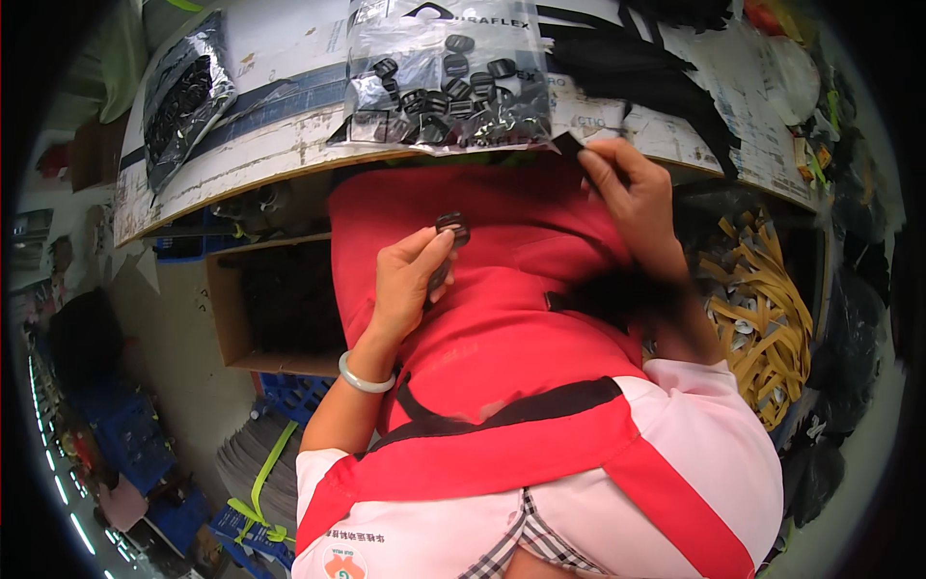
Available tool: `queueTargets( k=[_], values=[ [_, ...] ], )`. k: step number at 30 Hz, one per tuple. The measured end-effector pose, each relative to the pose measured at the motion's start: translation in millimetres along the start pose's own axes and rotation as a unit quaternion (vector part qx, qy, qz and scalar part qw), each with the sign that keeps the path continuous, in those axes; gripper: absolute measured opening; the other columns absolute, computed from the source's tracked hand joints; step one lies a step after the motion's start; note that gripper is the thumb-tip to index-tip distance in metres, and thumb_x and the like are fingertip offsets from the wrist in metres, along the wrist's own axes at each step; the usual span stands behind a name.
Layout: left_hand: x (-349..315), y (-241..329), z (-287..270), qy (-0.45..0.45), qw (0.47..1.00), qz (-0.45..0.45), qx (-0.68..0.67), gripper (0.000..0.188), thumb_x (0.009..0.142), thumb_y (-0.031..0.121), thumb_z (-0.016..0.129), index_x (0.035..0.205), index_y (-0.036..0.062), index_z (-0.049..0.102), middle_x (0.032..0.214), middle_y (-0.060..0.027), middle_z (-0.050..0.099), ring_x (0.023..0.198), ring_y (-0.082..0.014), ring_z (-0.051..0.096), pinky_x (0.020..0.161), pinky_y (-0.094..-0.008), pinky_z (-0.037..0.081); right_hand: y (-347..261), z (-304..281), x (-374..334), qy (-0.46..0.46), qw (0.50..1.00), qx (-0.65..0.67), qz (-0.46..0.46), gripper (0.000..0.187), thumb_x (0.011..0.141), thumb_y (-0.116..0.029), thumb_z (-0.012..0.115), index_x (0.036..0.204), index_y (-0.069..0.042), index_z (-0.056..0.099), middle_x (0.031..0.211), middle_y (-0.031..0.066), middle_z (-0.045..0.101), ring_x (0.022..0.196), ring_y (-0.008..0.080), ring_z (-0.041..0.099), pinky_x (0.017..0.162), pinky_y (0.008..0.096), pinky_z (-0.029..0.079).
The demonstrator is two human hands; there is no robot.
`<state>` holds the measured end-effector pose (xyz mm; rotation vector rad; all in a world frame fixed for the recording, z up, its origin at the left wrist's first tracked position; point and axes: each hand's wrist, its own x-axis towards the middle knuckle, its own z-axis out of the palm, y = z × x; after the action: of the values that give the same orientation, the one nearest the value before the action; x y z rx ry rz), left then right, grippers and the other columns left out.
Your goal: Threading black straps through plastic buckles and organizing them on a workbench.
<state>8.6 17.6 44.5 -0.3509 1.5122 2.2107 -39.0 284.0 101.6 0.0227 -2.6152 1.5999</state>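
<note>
Over my lap, my left hand (410,275) pinches a small black plastic strap buckle (452,226) between thumb and fingertips. Something dark also shows below its curled fingers, too hidden to name. Close to the table's front edge, my right hand (632,193) is closed on a black webbing strap (568,145), whose short flat end sticks out past the thumb. The buckle and this strap end are well apart. Straight ahead, a clear plastic bag (371,77) of loose black buckles (458,92) lies at the table edge.
Black straps (637,68) are heaped on the worn white table (289,121) to the right. A second bag (188,96) lies at the left. Yellow-brown strips (767,328) fill a container on the right, and a cardboard box (224,318) stands below the table.
</note>
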Motion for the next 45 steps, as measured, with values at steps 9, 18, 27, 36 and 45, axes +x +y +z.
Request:
queueTargets(
  k=[9,18,27,36,45],
  values=[
    [2,1,12,-0.003,0.985,0.13,0.116,0.016,0.091,0.007,0.064,0.104,-0.001,0.068,0.073,0.0029,0.056,0.055,-0.003,0.046,0.046,-0.02,0.033,-14,60,-27,-0.253,0.885,0.277,0.275,0.022,0.095,-0.024,0.06,0.091,-0.003,0.06,0.067,0.006,0.063,0.05,0.0104,0.061,0.042,0.0214,0.049],
    [11,-1,11,0.077,0.855,0.392,0.33,0.017,0.083,-0.003,0.067,0.1,-0.0015,0.068,0.078,-0.0078,0.061,0.062,-0.0135,0.056,0.055,-0.0254,0.044,-12,83,-30,-0.203,0.819,0.446,0.298,0.018,0.095,-0.022,0.061,0.096,-0.004,0.06,0.068,0.004,0.063,0.05,0.0076,0.058,0.044,0.0212,0.047],
    [13,-8,7,0.069,0.832,0.412,0.365,0.016,0.081,-0.004,0.069,0.097,-0.0017,0.068,0.077,-0.0073,0.061,0.063,-0.014,0.057,0.055,-0.0249,0.044,4,90,-32,-0.204,0.79,0.488,0.309,0.019,0.095,-0.021,0.061,0.101,-0.003,0.06,0.072,0.0039,0.063,0.055,0.0074,0.059,0.047,0.0213,0.048],
    [8,-5,-8,-0.015,0.998,0.065,-0.007,0.02,0.089,0.007,0.066,0.107,-0.0021,0.066,0.084,-0.0059,0.065,0.058,-0.0125,0.058,0.045,-0.0232,0.041,-4,84,-19,-0.244,0.836,0.391,0.298,0.02,0.094,-0.019,0.063,0.105,-0.003,0.063,0.077,0.0021,0.064,0.065,0.0087,0.062,0.062,0.0196,0.051],
    [11,1,4,0.048,0.992,0.098,-0.058,0.02,0.091,0.014,0.066,0.102,-0.0025,0.069,0.074,-0.0041,0.066,0.048,-0.0052,0.052,0.039,-0.0181,0.034,-32,73,-37,-0.133,0.958,0.204,-0.149,0.013,0.087,0.006,0.061,0.098,0.0,0.066,0.088,0.0052,0.062,0.069,0.0095,0.058,0.057,0.0203,0.045]
  ],
)
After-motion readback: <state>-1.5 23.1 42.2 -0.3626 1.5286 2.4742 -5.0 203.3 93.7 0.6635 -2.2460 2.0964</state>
